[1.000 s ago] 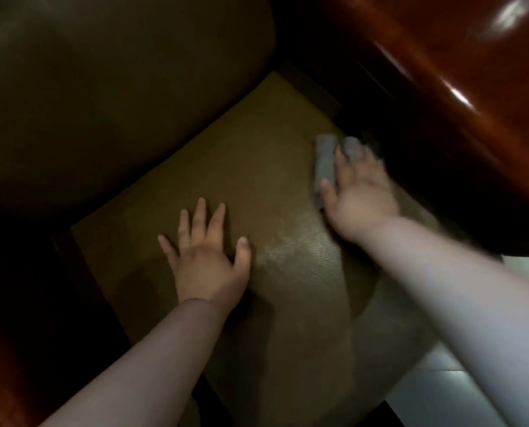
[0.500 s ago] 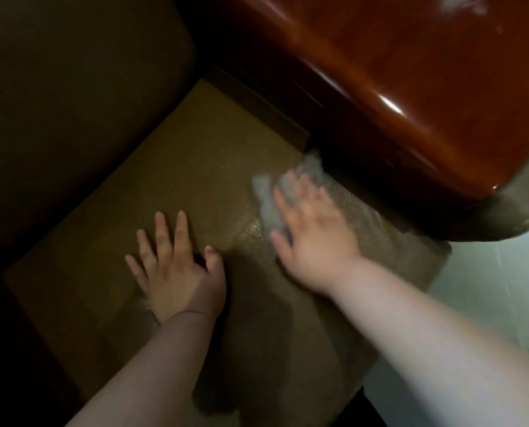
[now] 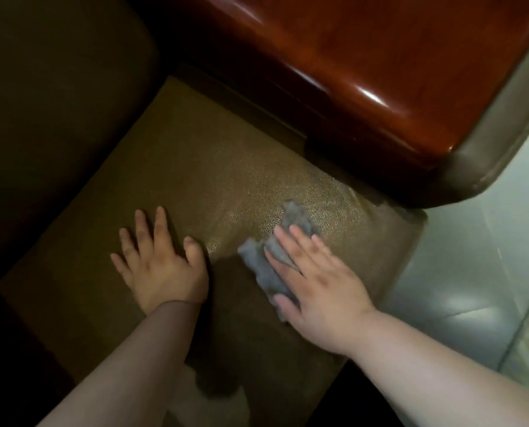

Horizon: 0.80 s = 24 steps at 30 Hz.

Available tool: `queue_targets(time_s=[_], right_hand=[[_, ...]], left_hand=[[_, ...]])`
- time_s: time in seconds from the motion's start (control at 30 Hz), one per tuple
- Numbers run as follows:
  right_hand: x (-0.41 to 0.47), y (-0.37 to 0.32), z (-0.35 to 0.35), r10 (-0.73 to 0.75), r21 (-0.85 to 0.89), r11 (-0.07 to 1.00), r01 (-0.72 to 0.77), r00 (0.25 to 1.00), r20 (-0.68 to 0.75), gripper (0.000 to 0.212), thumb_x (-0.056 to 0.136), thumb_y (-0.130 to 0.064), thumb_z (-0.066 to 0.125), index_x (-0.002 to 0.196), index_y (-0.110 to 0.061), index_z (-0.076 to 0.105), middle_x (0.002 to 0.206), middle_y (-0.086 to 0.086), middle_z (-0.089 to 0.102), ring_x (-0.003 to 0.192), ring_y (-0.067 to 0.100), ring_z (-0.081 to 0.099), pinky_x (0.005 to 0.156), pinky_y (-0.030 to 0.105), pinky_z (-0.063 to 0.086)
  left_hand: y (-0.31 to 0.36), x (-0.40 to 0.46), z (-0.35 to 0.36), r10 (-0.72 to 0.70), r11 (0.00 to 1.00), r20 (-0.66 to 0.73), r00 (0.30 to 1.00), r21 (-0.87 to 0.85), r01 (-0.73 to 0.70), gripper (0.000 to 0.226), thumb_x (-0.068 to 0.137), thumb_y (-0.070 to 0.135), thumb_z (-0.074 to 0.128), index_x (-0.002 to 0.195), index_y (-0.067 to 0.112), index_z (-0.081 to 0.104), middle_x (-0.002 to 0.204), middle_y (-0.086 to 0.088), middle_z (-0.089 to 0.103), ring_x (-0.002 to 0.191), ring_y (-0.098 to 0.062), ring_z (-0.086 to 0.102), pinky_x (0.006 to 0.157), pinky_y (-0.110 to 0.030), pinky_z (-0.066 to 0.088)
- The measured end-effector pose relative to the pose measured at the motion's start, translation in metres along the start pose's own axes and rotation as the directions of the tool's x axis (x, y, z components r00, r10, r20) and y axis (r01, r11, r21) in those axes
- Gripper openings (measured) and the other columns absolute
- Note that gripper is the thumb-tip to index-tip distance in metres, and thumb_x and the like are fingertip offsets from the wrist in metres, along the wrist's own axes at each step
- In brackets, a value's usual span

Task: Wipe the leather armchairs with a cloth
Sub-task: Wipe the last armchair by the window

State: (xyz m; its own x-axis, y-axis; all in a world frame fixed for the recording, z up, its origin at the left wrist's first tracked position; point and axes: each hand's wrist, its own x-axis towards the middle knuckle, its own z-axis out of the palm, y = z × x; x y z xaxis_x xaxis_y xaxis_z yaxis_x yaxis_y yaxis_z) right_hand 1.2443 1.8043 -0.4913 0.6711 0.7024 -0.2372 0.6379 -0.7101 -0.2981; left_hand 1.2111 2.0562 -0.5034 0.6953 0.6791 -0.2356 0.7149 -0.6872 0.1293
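The armchair's brown leather seat cushion [image 3: 214,167] fills the middle of the head view, with a shiny grain near its right front corner. My right hand [image 3: 315,278] lies flat on a crumpled grey cloth [image 3: 266,260] and presses it onto the seat with straight fingers. Part of the cloth shows beyond my fingertips and beside my thumb; the rest is hidden under my palm. My left hand [image 3: 161,260] rests flat on the seat, fingers spread, a little left of the cloth and apart from it.
A glossy red-brown wooden armrest [image 3: 374,63] with a leather-padded front end [image 3: 497,149] runs along the seat's right side. The dark leather backrest [image 3: 56,97] rises at the upper left. Pale tiled floor [image 3: 460,272] lies to the right of the chair.
My right hand has slid the cloth from the back right of the seat, beside the armrest, toward the front edge. My left hand stays flat on the cushion.
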Motion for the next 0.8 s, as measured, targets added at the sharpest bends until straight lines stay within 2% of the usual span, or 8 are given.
queue_targets(time_s=[0.07,0.2,0.3,0.43,0.5,0.57,0.7,0.8], right_hand=[[-0.007,0.041,-0.013,-0.082,-0.075,0.994,0.085,0.996,0.042,0.074,0.099,-0.060,0.042,0.162,-0.022,0.035,0.172,0.004,0.018,0.160,0.026,0.014,0.128,0.049,0.021],[0.010,0.098,-0.038,0.336,-0.045,0.940,-0.338,0.941,-0.044,0.081,0.097,-0.061,0.023,0.164,-0.017,0.028,0.172,0.007,0.020,0.159,0.026,0.017,0.129,0.045,0.017],[0.011,0.049,-0.012,0.462,0.009,0.884,-0.467,0.873,-0.158,0.076,0.101,-0.059,0.024,0.166,-0.019,0.020,0.173,0.009,0.013,0.160,0.026,0.008,0.130,0.044,0.006],[-0.032,-0.026,0.021,0.252,0.017,0.968,-0.251,0.966,-0.059,0.076,0.101,-0.059,0.033,0.165,-0.021,0.023,0.175,0.008,0.005,0.161,0.026,-0.003,0.129,0.048,0.007],[-0.042,-0.018,0.015,0.058,0.003,0.998,-0.058,0.998,0.026,0.075,0.100,-0.061,0.033,0.164,-0.024,0.024,0.175,0.005,0.003,0.161,0.024,-0.003,0.130,0.048,0.007],[-0.039,0.016,-0.001,-0.007,-0.058,0.998,0.011,0.997,0.072,0.077,0.100,-0.066,0.027,0.166,-0.028,0.016,0.175,0.002,0.000,0.161,0.022,-0.005,0.130,0.045,0.003],[-0.017,0.081,-0.033,0.365,-0.041,0.929,-0.367,0.930,-0.040,0.080,0.100,-0.060,0.023,0.166,-0.017,0.017,0.173,0.015,0.013,0.160,0.031,0.008,0.130,0.045,0.003],[-0.006,0.041,-0.026,0.507,-0.011,0.861,-0.508,0.861,-0.049,0.079,0.100,-0.057,0.016,0.166,-0.013,0.014,0.172,0.021,0.006,0.160,0.037,0.002,0.129,0.051,0.002]], left_hand=[[0.000,-0.001,-0.002,0.005,1.000,0.012,1.000,0.014,-0.006,0.076,0.094,0.060,0.025,0.167,0.040,0.012,0.177,0.006,0.005,0.163,-0.029,0.001,0.131,-0.059,0.003],[-0.005,0.001,0.009,0.017,1.000,-0.022,1.000,0.005,-0.017,0.076,0.095,0.061,0.025,0.166,0.040,0.015,0.177,0.005,0.009,0.163,-0.030,0.004,0.131,-0.059,0.003],[-0.007,0.000,0.021,-0.008,1.000,-0.092,0.996,0.013,0.009,0.073,0.096,0.058,0.029,0.165,0.039,0.019,0.176,0.004,0.014,0.163,-0.031,0.008,0.131,-0.058,0.003],[-0.015,0.002,0.024,0.016,0.999,-0.128,0.992,0.033,-0.012,0.072,0.095,0.061,0.027,0.164,0.042,0.020,0.175,0.004,0.018,0.162,-0.032,0.012,0.129,-0.058,0.004],[-0.018,0.004,0.018,0.027,0.999,-0.101,0.994,0.030,-0.024,0.072,0.095,0.063,0.025,0.165,0.043,0.019,0.175,0.005,0.016,0.163,-0.031,0.010,0.129,-0.056,0.003],[-0.015,0.005,0.009,0.040,0.999,-0.066,0.997,0.022,-0.038,0.074,0.094,0.063,0.024,0.165,0.042,0.019,0.176,0.005,0.014,0.163,-0.031,0.010,0.130,-0.056,0.004],[-0.018,-0.012,-0.004,0.070,0.997,-0.001,0.998,0.017,-0.070,0.072,0.098,0.059,0.033,0.167,0.037,0.021,0.176,0.001,0.015,0.163,-0.030,0.011,0.132,-0.053,0.008],[-0.030,-0.057,0.000,0.110,0.994,-0.003,0.994,0.018,-0.110,0.072,0.099,0.055,0.038,0.166,0.031,0.026,0.175,-0.002,0.019,0.162,-0.027,0.014,0.132,-0.047,0.009]])
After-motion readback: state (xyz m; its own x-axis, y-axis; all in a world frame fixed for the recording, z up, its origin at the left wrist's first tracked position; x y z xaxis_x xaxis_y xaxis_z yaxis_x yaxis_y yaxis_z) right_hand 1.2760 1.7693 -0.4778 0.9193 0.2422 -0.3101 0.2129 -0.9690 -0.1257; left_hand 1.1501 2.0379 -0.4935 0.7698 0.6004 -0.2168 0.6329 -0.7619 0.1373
